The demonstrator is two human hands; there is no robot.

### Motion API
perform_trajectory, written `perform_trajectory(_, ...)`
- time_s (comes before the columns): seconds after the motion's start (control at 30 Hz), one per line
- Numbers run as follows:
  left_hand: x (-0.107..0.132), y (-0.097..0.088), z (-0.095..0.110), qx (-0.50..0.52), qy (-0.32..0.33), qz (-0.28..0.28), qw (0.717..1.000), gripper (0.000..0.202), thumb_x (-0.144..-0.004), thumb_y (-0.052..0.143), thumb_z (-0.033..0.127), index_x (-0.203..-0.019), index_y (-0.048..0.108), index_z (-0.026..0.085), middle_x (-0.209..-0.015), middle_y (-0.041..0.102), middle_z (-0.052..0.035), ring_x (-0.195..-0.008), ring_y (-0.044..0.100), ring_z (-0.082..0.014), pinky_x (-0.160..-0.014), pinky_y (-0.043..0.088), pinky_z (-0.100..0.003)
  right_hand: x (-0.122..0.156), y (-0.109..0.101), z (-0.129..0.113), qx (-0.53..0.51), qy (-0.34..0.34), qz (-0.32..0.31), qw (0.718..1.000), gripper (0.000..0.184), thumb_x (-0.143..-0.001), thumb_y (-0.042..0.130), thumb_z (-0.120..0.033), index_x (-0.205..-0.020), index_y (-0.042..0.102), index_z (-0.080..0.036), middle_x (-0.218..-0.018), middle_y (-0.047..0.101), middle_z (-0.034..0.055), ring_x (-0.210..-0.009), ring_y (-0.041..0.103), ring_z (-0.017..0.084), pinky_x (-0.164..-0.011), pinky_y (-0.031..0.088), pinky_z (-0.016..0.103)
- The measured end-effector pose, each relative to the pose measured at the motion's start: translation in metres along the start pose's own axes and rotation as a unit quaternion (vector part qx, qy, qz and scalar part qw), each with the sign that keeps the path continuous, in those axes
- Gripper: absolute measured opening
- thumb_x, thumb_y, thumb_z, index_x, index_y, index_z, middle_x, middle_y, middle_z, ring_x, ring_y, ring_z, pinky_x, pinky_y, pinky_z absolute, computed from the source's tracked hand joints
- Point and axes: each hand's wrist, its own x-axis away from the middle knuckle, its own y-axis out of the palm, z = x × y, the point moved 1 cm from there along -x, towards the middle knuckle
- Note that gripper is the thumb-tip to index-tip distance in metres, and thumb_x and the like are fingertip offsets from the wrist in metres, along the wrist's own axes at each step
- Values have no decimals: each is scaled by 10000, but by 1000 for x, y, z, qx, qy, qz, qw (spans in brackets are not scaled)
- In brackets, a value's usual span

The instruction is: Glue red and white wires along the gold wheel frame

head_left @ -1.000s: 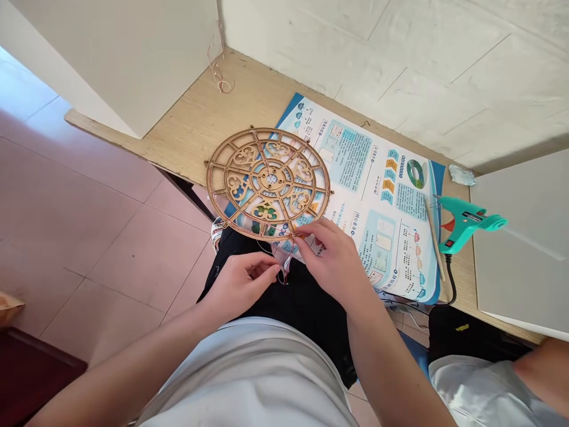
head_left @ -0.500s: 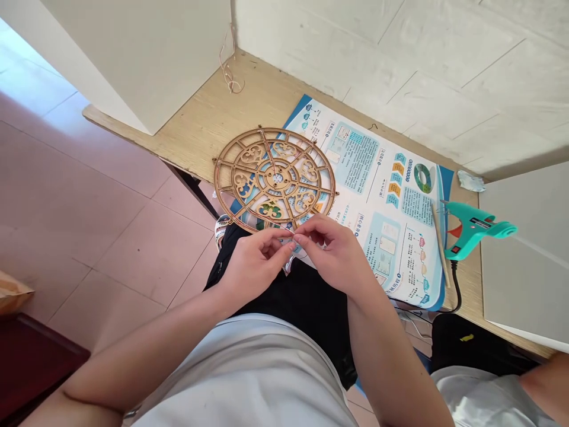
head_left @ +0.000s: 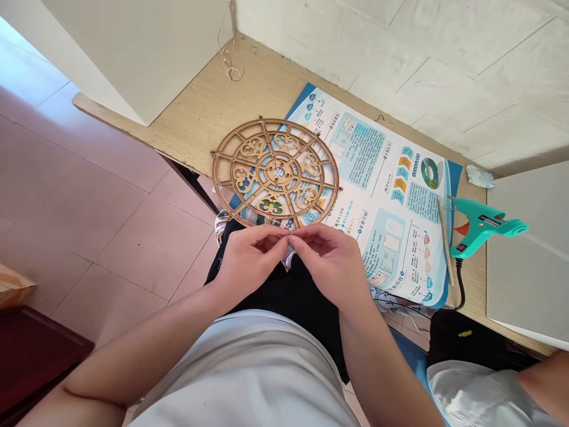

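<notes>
A round wooden openwork wheel (head_left: 275,173), with spokes and curled cut-outs, lies flat at the table's front, partly over the printed sheet. Just off its near edge, my left hand (head_left: 255,255) is closed, its thumb and forefinger pinching a thin reddish wire (head_left: 290,231). Pressed close to it, my right hand (head_left: 331,255) pinches the same wire between thumb and fingers. The fingertips almost meet and hide most of the wire. Other thin wires run over the wheel from its hub.
A teal glue gun (head_left: 482,228) stands at the right beside a thin stick (head_left: 446,243). Under the wheel spreads a printed poster (head_left: 373,178). White panels (head_left: 146,53) rise left and right; loose wire (head_left: 229,62) hangs at the back. Another person's sleeve (head_left: 466,388) shows lower right.
Both hands stay at the wheel's near edge; my right hand has lowered and its fingers lie flatter, with the fingertips still together. The view has shifted slightly.
</notes>
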Motion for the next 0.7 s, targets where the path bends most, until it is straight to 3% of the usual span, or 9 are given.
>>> perform_trajectory(0.1, 3, -3, 3, -60, 44, 27, 997, 132, -852, 743, 282, -897, 855, 230, -806, 804, -14, -678, 687, -140, -646, 551, -236, 6, 4, 0, -13, -2, 7, 1000, 141, -879, 758, -352, -927, 801, -227, -953, 808, 56, -827, 754, 210, -786, 637, 355)
perform_trajectory(0.27, 5, -6, 4, -102, 98, 7, 990, 170, -904, 711, 282, -929, 872, 233, -866, 820, -33, -778, 721, -155, -738, 559, -235, 6, 7, 4, -37, 23, 9, 999, 151, -879, 757, -353, -901, 818, -217, -903, 814, 55, -777, 762, 207, -772, 657, 352)
perform_trajectory(0.5, 2, -12, 6, -110, 90, 2, 990, 157, -901, 713, 266, -903, 864, 222, -790, 793, -17, -695, 685, -137, -663, 521, -230, 0, 9, -1, -50, 24, -12, 998, 181, -869, 746, -361, -860, 788, -185, -828, 796, 48, -709, 751, 190, -708, 654, 326)
perform_trajectory(0.7, 0, -16, 6, -109, 119, 4, 987, 132, -886, 721, 227, -841, 845, 212, -701, 744, 9, -616, 616, -106, -598, 478, -218, -2, 11, -4, 11, 23, -13, 1000, 155, -870, 712, -331, -854, 780, -193, -832, 794, 39, -745, 753, 200, -719, 624, 337)
